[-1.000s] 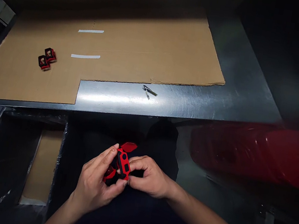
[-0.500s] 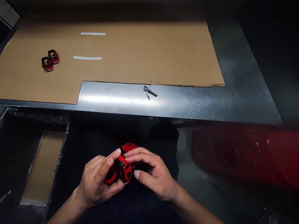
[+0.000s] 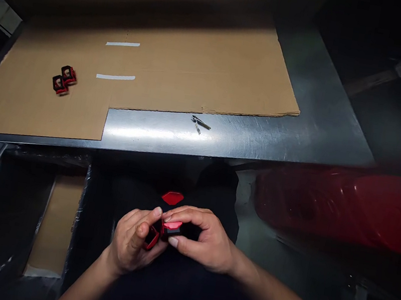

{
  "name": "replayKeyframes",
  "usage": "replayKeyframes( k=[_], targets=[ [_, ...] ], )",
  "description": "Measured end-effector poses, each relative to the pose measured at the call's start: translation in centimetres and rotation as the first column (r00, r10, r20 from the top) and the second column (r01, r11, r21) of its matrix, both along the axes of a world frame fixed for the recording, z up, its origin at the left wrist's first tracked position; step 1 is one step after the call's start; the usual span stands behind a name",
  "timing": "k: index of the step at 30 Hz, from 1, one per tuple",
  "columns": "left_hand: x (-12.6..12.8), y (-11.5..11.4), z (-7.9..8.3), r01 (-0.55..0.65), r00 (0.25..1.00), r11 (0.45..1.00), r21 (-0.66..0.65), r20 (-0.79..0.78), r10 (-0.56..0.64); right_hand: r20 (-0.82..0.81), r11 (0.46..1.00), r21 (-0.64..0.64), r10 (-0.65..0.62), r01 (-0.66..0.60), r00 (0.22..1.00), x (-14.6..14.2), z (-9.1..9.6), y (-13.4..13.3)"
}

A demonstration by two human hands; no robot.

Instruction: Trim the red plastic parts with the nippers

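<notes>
steel tabletop (image 3: 240, 138) crosses the upper part of the view, brushed and scratched, with a pale band of light near its front edge. cardboard sheet (image 3: 198, 68) covers much of it, carrying two white tape strips (image 3: 123, 44) side by side. a pair of small red-and-black frames (image 3: 64, 80) sits on the cardboard toward the left, the two touching. small metal clippers (image 3: 200, 123) lie on bare steel just in front of the cardboard's edge. below the table, at left, a dark plastic-wrapped tray (image 3: 17, 222) holds a cardboard panel (image 3: 55, 223). at right, a large glossy red shape (image 3: 344, 205) is too blurred to name.

both hands work low and centre, over dark fabric (image 3: 178, 288). left hand (image 3: 130, 243) is curled, thumb raised, fingers under a red-and-black part (image 3: 171, 229). right hand (image 3: 205, 239) comes over from the other side, fingers across the part's top and thumb below, pinching it against the left hand. the hands are pressed close together and hide most of the part; only a red face and a dark edge show, with a red frame edge (image 3: 151, 238) near the left thumb. a red hexagonal plate (image 3: 172, 198) lies just beyond the fingertips, apparently not touching them.
</notes>
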State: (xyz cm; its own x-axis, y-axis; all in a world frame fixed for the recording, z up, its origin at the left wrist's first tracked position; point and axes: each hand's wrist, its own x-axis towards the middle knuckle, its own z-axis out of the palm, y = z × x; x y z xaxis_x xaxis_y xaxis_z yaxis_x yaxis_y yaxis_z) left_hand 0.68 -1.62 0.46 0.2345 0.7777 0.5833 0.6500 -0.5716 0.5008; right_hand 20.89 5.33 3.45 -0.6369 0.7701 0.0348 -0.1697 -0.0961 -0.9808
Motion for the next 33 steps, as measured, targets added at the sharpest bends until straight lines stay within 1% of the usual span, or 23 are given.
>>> replayKeyframes(
  k=[1, 2, 3, 5, 7, 8, 10, 14, 17, 19, 20, 21, 22, 23, 24, 25, 26, 27, 28, 29, 30, 31, 33],
  targets=[
    [0.1, 0.0, 0.1, 0.001, 1.0, 1.0, -0.005, 0.006, -0.001, -0.012, 0.995, -0.092, 0.023, -0.024, 1.0, 0.1, -0.2, 0.0],
    [0.1, 0.1, 0.2, 0.007, 1.0, 1.0, -0.011, 0.019, -0.007, -0.034, 0.979, -0.199, 0.045, -0.051, 0.998, 0.1, -0.4, 0.0],
    [0.1, 0.1, 0.3, 0.018, 0.999, 1.0, -0.023, 0.038, -0.017, -0.067, 0.947, -0.31, 0.063, -0.081, 0.996, 0.2, -0.6, 0.0],
    [0.2, 0.1, 0.5, 0.038, 0.995, 0.997, -0.065, 0.093, -0.032, -0.146, 0.858, -0.496, 0.074, -0.137, 0.987, 0.1, -1.1, 0.0],
    [0.2, 0.1, 0.6, 0.048, 0.989, 0.992, -0.115, 0.147, -0.03, -0.209, 0.778, -0.601, 0.065, -0.181, 0.976, -0.1, -1.5, 0.1],
    [0.2, 0.1, 0.7, 0.05, 0.987, 0.989, -0.139, 0.16, -0.027, -0.227, 0.754, -0.628, 0.06, -0.193, 0.972, -0.3, -1.6, 0.2],
    [0.3, 0.3, 0.8, 0.054, 0.988, 0.984, -0.171, 0.154, -0.028, -0.229, 0.723, -0.662, 0.055, -0.197, 0.972, -0.6, -1.8, 0.3],
    [0.4, 0.5, 0.8, 0.084, 0.993, 0.972, -0.221, 0.105, -0.062, -0.137, 0.681, -0.715, 0.082, -0.156, 0.987, -0.9, -1.8, 0.6],
    [0.6, 0.3, 0.7, 0.094, 0.992, 0.947, -0.307, 0.114, -0.062, -0.07, 0.696, -0.708, 0.102, -0.122, 0.992, -0.9, -1.7, 0.6],
    [0.7, 0.0, 0.6, 0.067, 0.989, 0.91, -0.408, 0.149, -0.006, -0.034, 0.733, -0.672, 0.108, -0.103, 0.994, -0.9, -1.7, 0.7],
    [0.7, -0.1, 0.4, 0.049, 0.982, 0.876, -0.48, 0.183, 0.045, -0.012, 0.776, -0.626, 0.093, -0.08, 0.996, -0.9, -1.6, 0.7],
    [0.7, -0.3, 0.2, 0.043, 0.967, 0.827, -0.561, 0.23, 0.106, 0.024, 0.842, -0.538, 0.06, -0.037, 0.998, -0.9, -1.6, 0.7],
    [0.8, -0.4, 0.0, 0.06, 0.94, 0.765, -0.641, 0.294, 0.173, 0.072, 0.919, -0.393, 0.003, 0.026, 0.997, -0.9, -1.5, 0.8],
    [0.8, -0.5, -0.2, 0.108, 0.896, 0.698, -0.708, 0.374, 0.24, 0.121, 0.977, -0.188, -0.075, 0.097, 0.99, -0.9, -1.4, 0.8],
    [0.9, -0.5, -0.5, 0.188, 0.83, 0.635, -0.749, 0.467, 0.305, 0.152, 0.986, 0.056, -0.161, 0.155, 0.975, -0.9, -1.3, 0.9],
    [0.9, -0.5, -0.6, 0.286, 0.744, 0.586, -0.758, 0.561, 0.363, 0.157, 0.937, 0.3, -0.236, 0.181, 0.959, -1.0, -1.3, 1.0],
    [1.0, -0.4, -0.8, 0.383, 0.644, 0.555, -0.738, 0.644, 0.412, 0.143, 0.847, 0.502, -0.28, 0.174, 0.949, -1.1, -1.2, 1.1],
    [1.1, -0.3, -0.8, 0.465, 0.541, 0.545, -0.698, 0.711, 0.449, 0.123, 0.748, 0.647, -0.291, 0.145, 0.949, -1.2, -1.1, 1.2],
    [1.2, -0.2, -0.8, 0.521, 0.447, 0.549, -0.654, 0.757, 0.477, 0.107, 0.661, 0.742, -0.281, 0.111, 0.954, -1.4, -1.1, 1.3],
    [1.4, 0.0, -0.8, 0.55, 0.376, 0.561, -0.618, 0.784, 0.495, 0.101, 0.593, 0.801, -0.265, 0.08, 0.959, -1.6, -1.1, 1.4],
    [1.5, 0.1, -0.8, 0.558, 0.329, 0.576, -0.597, 0.796, 0.507, 0.105, 0.544, 0.837, -0.254, 0.052, 0.962, -1.8, -1.2, 1.5],
    [1.6, 0.3, -0.8, 0.553, 0.302, 0.591, -0.588, 0.802, 0.515, 0.113, 0.512, 0.858, -0.248, 0.032, 0.962, -2.0, -1.2, 1.7],
    [1.7, 0.4, -1.0, 0.538, 0.279, 0.614, -0.578, 0.809, 0.517, 0.135, 0.487, 0.873, -0.244, 0.001, 0.96, -2.4, -1.3, 2.0]
  ],
)
